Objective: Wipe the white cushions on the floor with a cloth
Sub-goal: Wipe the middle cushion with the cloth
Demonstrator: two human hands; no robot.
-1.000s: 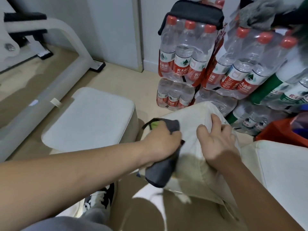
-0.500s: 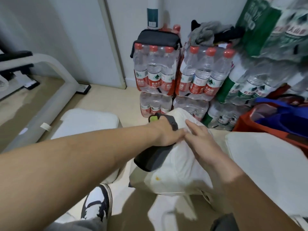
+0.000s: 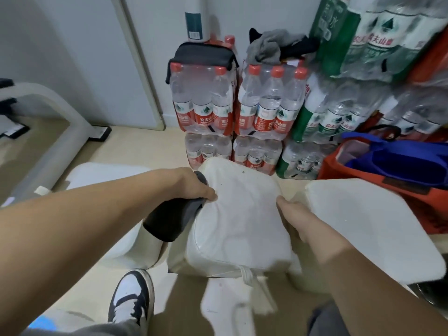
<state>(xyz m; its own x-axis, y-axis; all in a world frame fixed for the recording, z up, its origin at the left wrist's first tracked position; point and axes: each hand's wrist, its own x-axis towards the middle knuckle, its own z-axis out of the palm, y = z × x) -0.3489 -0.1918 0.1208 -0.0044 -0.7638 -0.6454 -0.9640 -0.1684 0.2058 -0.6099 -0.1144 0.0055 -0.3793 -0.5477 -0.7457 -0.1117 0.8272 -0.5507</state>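
Head view: middle white cushion [image 3: 237,214] held raised between both hands, a second cushion [image 3: 363,221] just right. Left hand [image 3: 194,187] grips the dark cloth [image 3: 169,219] against its left edge. Right hand [image 3: 295,219] clasps the right edge, fingers apparently tucked underneath.

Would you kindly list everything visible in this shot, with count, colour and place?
middle cushion: one, white, lifted between both hands.
right cushion: one, white, right of it.
left cushion: one, white, on floor behind left arm.
cloth: one, dark grey, in left hand.
water bottle packs: several, red-capped and green-labelled, stacked against wall.
black pouch: one, atop left pack.
grey garment: one, atop next pack.
tote bags: red and blue, far right.
white frame: one, left floor.
shoe: one, black and white, bottom.
left hand: gripping cloth.
right hand: holding cushion's right edge.
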